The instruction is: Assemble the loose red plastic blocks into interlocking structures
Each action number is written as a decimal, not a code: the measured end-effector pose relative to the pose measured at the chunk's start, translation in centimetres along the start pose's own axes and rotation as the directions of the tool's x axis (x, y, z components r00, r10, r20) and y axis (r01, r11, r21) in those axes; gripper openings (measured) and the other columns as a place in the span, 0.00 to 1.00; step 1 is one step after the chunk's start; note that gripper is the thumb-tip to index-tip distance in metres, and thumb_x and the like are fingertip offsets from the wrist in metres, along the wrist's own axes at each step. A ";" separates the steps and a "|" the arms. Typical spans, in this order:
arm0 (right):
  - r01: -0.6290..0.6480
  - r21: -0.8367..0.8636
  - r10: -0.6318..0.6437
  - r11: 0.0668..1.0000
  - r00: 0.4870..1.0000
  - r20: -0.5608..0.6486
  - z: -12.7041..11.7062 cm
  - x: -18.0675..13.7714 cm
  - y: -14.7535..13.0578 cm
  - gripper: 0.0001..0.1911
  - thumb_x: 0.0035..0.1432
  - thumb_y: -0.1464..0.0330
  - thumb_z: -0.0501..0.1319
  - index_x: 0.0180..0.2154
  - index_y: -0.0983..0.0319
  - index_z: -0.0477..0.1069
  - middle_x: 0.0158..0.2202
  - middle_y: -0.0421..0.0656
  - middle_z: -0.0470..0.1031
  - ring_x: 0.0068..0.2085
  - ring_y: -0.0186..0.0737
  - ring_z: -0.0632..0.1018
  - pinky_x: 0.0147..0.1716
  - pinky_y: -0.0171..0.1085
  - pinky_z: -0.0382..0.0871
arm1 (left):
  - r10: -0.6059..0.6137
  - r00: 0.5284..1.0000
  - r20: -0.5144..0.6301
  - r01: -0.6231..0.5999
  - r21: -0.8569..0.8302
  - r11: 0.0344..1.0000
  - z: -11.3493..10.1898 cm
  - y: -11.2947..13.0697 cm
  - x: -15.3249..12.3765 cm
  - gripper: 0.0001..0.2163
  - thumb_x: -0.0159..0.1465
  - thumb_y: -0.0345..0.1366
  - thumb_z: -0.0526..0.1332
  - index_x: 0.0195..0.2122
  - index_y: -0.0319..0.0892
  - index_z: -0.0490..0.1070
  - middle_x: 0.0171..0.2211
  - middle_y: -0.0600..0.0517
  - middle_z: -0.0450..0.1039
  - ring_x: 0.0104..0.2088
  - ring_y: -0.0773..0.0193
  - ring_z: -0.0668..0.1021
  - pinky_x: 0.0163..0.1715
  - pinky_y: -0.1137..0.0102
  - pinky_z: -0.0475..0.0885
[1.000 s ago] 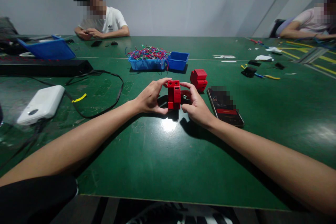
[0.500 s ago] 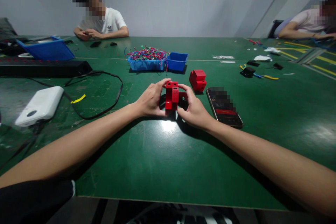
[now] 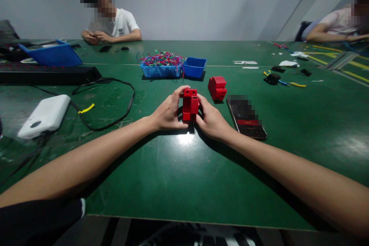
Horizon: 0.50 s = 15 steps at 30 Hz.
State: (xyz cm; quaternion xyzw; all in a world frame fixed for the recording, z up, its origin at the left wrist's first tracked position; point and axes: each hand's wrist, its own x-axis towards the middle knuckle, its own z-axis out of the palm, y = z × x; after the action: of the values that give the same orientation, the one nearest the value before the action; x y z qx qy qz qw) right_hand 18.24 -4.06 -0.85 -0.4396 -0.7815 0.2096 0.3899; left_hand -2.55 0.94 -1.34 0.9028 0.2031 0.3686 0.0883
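Note:
Between my two hands a red plastic DIN-rail module (image 3: pixel 190 104), like a surge protector, stands upright on the green table (image 3: pixel 184 177). It has two round holes on top and a raised block with small print on its right side. My left hand (image 3: pixel 168 110) grips it from the left, with the thumb low and the fingers along the far top edge. On its other side my right hand (image 3: pixel 212 118) closes around it with bent fingers, partly hidden behind the module. Just beyond my right hand sits a second red module (image 3: pixel 217 88).
Right of my hand lies a phone (image 3: pixel 246 118). Ahead stand a blue bin of wired parts (image 3: pixel 161 70) and another blue bin (image 3: pixel 195 67). A white power bank (image 3: pixel 44 116) and black cable (image 3: pixel 134 98) lie left. Two people sit across the table.
The module has turned slightly and shifted a little to the right, showing more of its printed face. My right fingers have drawn in closer against it.

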 end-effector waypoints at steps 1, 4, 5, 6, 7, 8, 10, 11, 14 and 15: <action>0.001 -0.009 -0.001 1.000 1.000 0.006 0.0 0.0 0.1 0.34 0.56 0.75 0.58 0.64 0.62 0.57 0.64 0.57 0.69 0.63 0.52 0.73 0.63 0.56 0.65 | 0.007 1.000 -0.002 -0.007 -0.025 1.000 0.0 -0.1 0.0 0.54 0.50 0.43 0.73 0.71 0.44 0.39 0.66 0.30 0.55 0.62 0.37 0.71 0.55 0.47 0.75; -0.003 -0.021 0.003 1.000 1.000 0.004 0.0 -0.1 0.3 0.32 0.57 0.75 0.58 0.63 0.59 0.58 0.63 0.54 0.70 0.62 0.51 0.74 0.62 0.56 0.67 | 0.020 1.000 0.006 -0.020 -0.096 0.995 0.1 -0.3 0.1 0.54 0.50 0.42 0.74 0.71 0.45 0.39 0.67 0.30 0.53 0.62 0.38 0.71 0.52 0.50 0.77; -0.003 -0.025 0.003 1.000 1.000 -0.002 0.0 -0.1 0.3 0.32 0.57 0.75 0.58 0.63 0.60 0.59 0.62 0.54 0.71 0.61 0.51 0.74 0.61 0.55 0.67 | 0.034 0.999 0.008 -0.033 -0.117 0.993 0.1 -0.2 0.1 0.54 0.51 0.42 0.74 0.71 0.45 0.39 0.67 0.31 0.53 0.62 0.38 0.71 0.53 0.50 0.77; 0.000 -0.029 0.000 1.000 1.000 -0.004 0.0 -0.1 0.3 0.32 0.56 0.75 0.58 0.63 0.60 0.59 0.62 0.55 0.71 0.61 0.52 0.74 0.61 0.55 0.68 | 0.050 0.999 0.008 -0.048 -0.137 0.989 0.1 -0.2 0.1 0.53 0.51 0.41 0.74 0.71 0.46 0.39 0.67 0.31 0.53 0.62 0.39 0.71 0.54 0.50 0.77; 0.005 -0.034 -0.005 0.999 1.000 -0.004 0.0 -0.1 0.3 0.32 0.56 0.75 0.58 0.63 0.61 0.59 0.62 0.55 0.71 0.61 0.52 0.74 0.60 0.55 0.68 | 0.063 0.998 0.006 -0.062 -0.156 0.986 0.1 -0.2 0.1 0.53 0.52 0.41 0.74 0.71 0.46 0.39 0.66 0.31 0.52 0.62 0.40 0.71 0.54 0.50 0.77; 0.010 -0.041 -0.010 0.999 1.000 -0.002 0.0 -0.1 0.3 0.32 0.56 0.75 0.58 0.63 0.61 0.59 0.62 0.56 0.70 0.61 0.53 0.73 0.60 0.55 0.68 | 0.072 0.997 0.003 -0.070 -0.174 0.982 0.1 -0.1 0.2 0.53 0.52 0.40 0.74 0.71 0.46 0.39 0.66 0.32 0.52 0.61 0.40 0.72 0.55 0.50 0.77; 0.017 -0.056 -0.017 0.998 1.000 0.004 0.0 -0.1 0.3 0.33 0.55 0.75 0.58 0.63 0.62 0.59 0.61 0.57 0.70 0.62 0.54 0.72 0.59 0.56 0.68 | 0.064 0.998 0.002 -0.062 -0.202 0.977 0.1 0.0 0.2 0.53 0.52 0.40 0.74 0.71 0.47 0.39 0.67 0.32 0.51 0.61 0.42 0.72 0.54 0.50 0.77; 0.014 -0.064 -0.014 0.998 1.000 0.003 0.1 -0.1 0.3 0.33 0.55 0.75 0.58 0.63 0.61 0.59 0.61 0.57 0.70 0.61 0.54 0.73 0.59 0.56 0.69 | 0.056 0.998 0.006 -0.053 -0.213 0.976 0.1 0.0 0.2 0.53 0.52 0.40 0.74 0.71 0.48 0.39 0.67 0.33 0.51 0.61 0.42 0.73 0.54 0.50 0.78; -0.028 -0.099 0.027 0.995 1.000 -0.008 0.1 -0.1 0.3 0.33 0.55 0.74 0.59 0.62 0.60 0.60 0.59 0.56 0.71 0.58 0.55 0.74 0.57 0.59 0.69 | 0.051 0.999 0.015 -0.046 -0.218 0.975 0.1 -0.1 0.1 0.53 0.52 0.40 0.74 0.71 0.48 0.39 0.67 0.32 0.50 0.61 0.41 0.72 0.54 0.49 0.77; -0.051 -0.111 0.050 0.993 0.999 -0.015 0.1 -0.1 0.2 0.32 0.55 0.74 0.59 0.62 0.60 0.60 0.57 0.56 0.72 0.57 0.56 0.75 0.56 0.60 0.69 | 0.056 0.998 0.014 -0.052 -0.210 0.976 0.1 -0.1 0.1 0.53 0.52 0.41 0.74 0.71 0.48 0.39 0.67 0.32 0.50 0.61 0.40 0.72 0.54 0.49 0.77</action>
State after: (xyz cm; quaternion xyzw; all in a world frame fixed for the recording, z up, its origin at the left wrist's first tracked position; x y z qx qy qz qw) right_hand 18.30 -4.05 -1.08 -0.4816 -0.7781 0.1729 0.3644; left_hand -2.45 1.12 -1.41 0.8972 0.1375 0.3814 0.1749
